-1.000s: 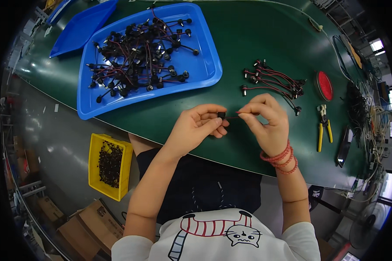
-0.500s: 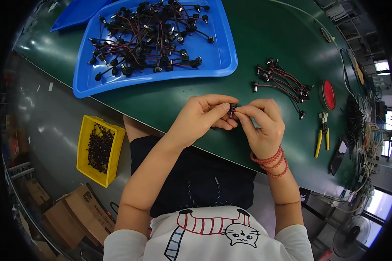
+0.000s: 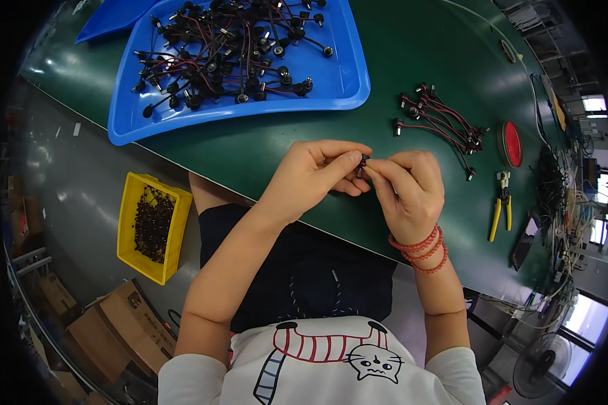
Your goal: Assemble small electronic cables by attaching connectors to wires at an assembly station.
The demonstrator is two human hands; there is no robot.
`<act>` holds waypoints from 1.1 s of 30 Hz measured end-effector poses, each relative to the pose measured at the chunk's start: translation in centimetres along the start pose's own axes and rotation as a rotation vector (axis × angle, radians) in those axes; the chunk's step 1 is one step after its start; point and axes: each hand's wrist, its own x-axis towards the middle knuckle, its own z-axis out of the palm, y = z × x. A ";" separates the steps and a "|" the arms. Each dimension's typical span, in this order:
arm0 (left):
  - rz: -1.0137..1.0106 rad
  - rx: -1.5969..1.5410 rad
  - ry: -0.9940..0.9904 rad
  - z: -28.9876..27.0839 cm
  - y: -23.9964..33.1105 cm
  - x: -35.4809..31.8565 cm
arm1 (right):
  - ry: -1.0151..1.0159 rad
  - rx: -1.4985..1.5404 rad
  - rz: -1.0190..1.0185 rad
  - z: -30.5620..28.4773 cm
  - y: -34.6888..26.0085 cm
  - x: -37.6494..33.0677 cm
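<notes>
My left hand (image 3: pixel 312 177) and my right hand (image 3: pixel 412 192) meet above the near edge of the green table. Between their fingertips is a small black plug connector (image 3: pixel 363 166) with a metal barrel and a bit of red. The left thumb and fingers pinch its body, while the right thumb and forefinger close on its right side. Fingers cover much of it, so its exact form is partly hidden. Several similar connectors on short red and black wires (image 3: pixel 446 121) lie bunched to the right, beyond my right hand.
A blue tray (image 3: pixel 348 94) heaped with wired connectors stands at the far left of the green table (image 3: pixel 250 155). Yellow-handled pliers (image 3: pixel 500 206), a round red dish (image 3: pixel 511 144) and a dark flat object (image 3: pixel 524 243) lie at right. A yellow bin (image 3: pixel 177 233) of small black parts is at left.
Both hands stay together around the connector, with only slight shifts of the fingers. The view has moved a little; nothing has been put down or picked up.
</notes>
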 end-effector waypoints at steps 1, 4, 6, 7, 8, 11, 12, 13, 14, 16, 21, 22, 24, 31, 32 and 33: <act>0.003 0.010 0.004 0.0 0.0 0.0 | -0.001 -0.003 -0.002 0.0 0.0 0.0; 0.006 0.031 0.007 0.1 0.0 0.1 | 0.001 -0.010 -0.004 0.0 0.0 0.0; 0.008 0.040 0.004 0.0 0.0 0.1 | 0.006 -0.011 -0.010 0.0 0.1 -0.1; 0.009 0.046 0.005 0.0 0.0 0.1 | 0.007 -0.011 -0.009 0.0 0.1 -0.1; 0.008 0.047 0.004 0.0 0.0 0.1 | 0.005 -0.007 -0.007 0.1 0.1 -0.1; 0.019 0.014 0.024 0.0 -0.2 0.0 | 0.002 0.000 -0.003 0.0 0.1 -0.2; 0.019 0.015 0.025 -0.1 -0.2 0.0 | 0.008 0.013 0.007 -0.1 0.1 -0.3; 0.017 0.005 0.027 -0.1 -0.2 0.0 | 0.015 0.025 0.017 -0.1 0.0 -0.3; 0.015 -0.004 0.029 -0.1 -0.2 0.0 | 0.022 0.038 0.027 -0.2 0.0 -0.4; 0.014 -0.014 0.032 -0.2 -0.3 -0.1 | -0.003 0.022 -0.018 -0.2 0.1 -0.4; 0.021 -0.002 0.022 -0.3 -0.2 0.0 | -0.046 0.024 -0.014 -0.3 0.2 -0.3; 0.012 0.004 0.019 -0.2 -0.1 0.0 | -0.043 0.043 0.032 -0.4 0.1 -0.3; 0.001 0.009 0.014 -0.1 0.0 0.0 | -0.056 0.120 0.108 -0.2 0.4 -0.4; 0.009 0.049 0.018 0.0 0.0 0.0 | -0.144 0.263 0.305 0.2 0.6 -0.5; 0.009 0.049 0.019 0.0 -0.1 0.0 | -0.147 0.255 0.314 0.3 0.4 -0.5; 0.020 0.053 0.033 0.1 -0.2 0.0 | -0.150 0.247 0.324 0.3 0.3 -0.5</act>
